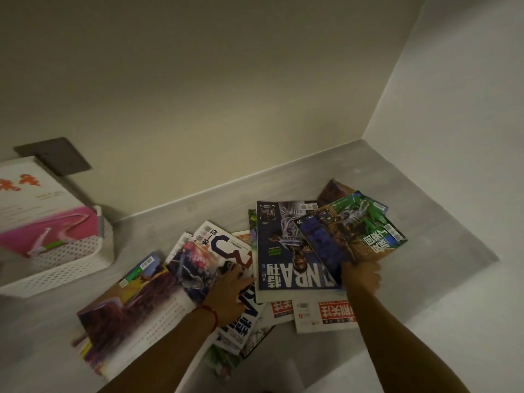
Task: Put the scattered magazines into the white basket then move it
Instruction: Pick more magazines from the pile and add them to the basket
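Observation:
Several magazines lie scattered on the grey floor (pixel 442 228) by the wall corner. My right hand (pixel 361 275) grips the near edge of a small fan of magazines (pixel 351 236), the top ones green and brown, lifted off a blue NBA magazine (pixel 286 251). My left hand (pixel 231 293), a red string on its wrist, presses flat on a white-and-blue magazine (pixel 226 245) in the middle of the pile. A large open magazine (pixel 127 316) lies to its left. The white perforated basket (pixel 71 265) stands at the far left with a pink-and-white magazine (pixel 39 211) in it.
A cream wall with a grey skirting board (pixel 255 188) runs behind the pile and meets a white wall at the right. A dark wall plate (pixel 54 156) sits above the basket. Red-and-white papers (pixel 326 313) lie nearest me between my arms.

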The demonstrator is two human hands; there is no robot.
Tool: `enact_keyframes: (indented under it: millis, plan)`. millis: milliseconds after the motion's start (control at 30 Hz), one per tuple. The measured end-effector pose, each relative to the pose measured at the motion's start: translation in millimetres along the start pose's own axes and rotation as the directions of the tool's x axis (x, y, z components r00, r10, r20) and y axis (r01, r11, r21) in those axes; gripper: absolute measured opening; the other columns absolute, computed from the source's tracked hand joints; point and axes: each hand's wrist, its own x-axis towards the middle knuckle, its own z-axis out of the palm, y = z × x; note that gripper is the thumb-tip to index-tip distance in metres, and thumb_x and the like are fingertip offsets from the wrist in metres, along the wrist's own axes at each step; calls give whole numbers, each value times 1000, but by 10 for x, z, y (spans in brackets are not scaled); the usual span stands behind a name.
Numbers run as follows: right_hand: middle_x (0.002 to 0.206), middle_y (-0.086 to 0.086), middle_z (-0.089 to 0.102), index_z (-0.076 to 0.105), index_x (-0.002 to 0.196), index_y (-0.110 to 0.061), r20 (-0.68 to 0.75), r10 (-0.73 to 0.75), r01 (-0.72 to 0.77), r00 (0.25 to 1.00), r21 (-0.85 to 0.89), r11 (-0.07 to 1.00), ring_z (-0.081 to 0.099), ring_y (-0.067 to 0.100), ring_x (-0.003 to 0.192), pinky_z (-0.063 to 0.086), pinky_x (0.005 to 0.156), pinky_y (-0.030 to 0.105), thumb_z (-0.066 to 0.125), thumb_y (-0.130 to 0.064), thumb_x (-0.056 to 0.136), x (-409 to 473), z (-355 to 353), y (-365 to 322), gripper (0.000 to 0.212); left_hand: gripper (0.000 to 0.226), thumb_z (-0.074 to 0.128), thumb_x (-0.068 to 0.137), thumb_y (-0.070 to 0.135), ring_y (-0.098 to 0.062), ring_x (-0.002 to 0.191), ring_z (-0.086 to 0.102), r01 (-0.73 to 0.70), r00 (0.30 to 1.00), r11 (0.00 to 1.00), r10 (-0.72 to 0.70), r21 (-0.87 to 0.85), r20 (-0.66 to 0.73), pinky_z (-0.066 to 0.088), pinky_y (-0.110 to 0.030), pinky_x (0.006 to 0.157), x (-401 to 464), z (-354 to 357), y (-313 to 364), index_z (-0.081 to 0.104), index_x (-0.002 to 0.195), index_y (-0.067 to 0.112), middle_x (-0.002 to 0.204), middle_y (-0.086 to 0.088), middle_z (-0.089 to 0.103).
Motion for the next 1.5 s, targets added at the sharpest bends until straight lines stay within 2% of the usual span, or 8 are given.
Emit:
enact_keyframes:
  millis: [333,600,867,967,1067,1200,1367,1500]
  plan:
    - [116,21,61,52,120,2,97,-82,63,992,179,982,63,37,102,54,89,48,79,-22,77,206,-140,227,56,65,55,90,4,-26,150,22,43,995,984,-57,-176,-78,20,-42,123,-129,-95,63,37,148,26,162,-2,25]
    - [125,7,60,36,120,-37,39,-535,459,844,464,758,63,27,104,59,81,48,52,-7,95,-244,-774,4,42,50,53,91,5,-24,129,50,-123,923,976,47,-179,-382,51,-47,103,-407,-475,270,50,135,27,142,-1,48]
    - [118,-7,68,66,119,-34,304,-933,981,192,-61,182,58,7,102,39,87,15,63,-23,92,-1196,-1245,-1023,29,66,61,90,20,-30,147,22,-360,578,868,495,341,-649,26,-44,122,-742,-1305,763,34,150,16,161,-13,24]
    - [108,-8,73,72,108,-32,467,-880,996,-85,12,-89,65,8,96,48,86,16,71,-29,84,-1827,-1144,-1473,24,72,54,92,48,-33,147,25,-200,726,800,509,565,-463,22,-51,120,-833,-1467,591,26,153,22,160,-11,28]
    - [96,-7,76,75,99,-30,500,-837,974,-222,71,-217,69,11,87,55,83,34,78,-32,78,-2343,-906,-1760,21,45,56,95,40,-27,114,62,-313,873,939,343,141,-348,49,-38,96,-1007,-1468,205,47,137,28,125,-6,66]
    - [99,-15,72,66,108,-29,271,-959,931,-85,365,20,66,-2,92,52,83,17,76,-47,79,-2618,-608,-1856,35,35,61,93,20,-25,109,67,-379,823,870,160,-317,-545,53,-43,97,-1357,-1371,-467,62,127,22,114,-4,73]
    - [137,5,56,50,134,-24,388,-818,639,425,512,574,56,21,119,45,103,44,45,-66,90,-2682,-1,-1649,61,37,63,92,6,-3,104,67,-464,728,722,-19,-513,-685,52,-25,92,-1841,-1406,-1136,60,124,25,111,5,72]
    - [121,9,70,65,121,-29,796,-575,130,190,561,818,66,33,110,48,98,55,39,-67,91,-3107,615,-1413,55,40,62,91,3,-6,101,70,-509,680,625,-129,-591,-722,57,-26,90,-2218,-1583,-1549,59,124,25,108,7,73]
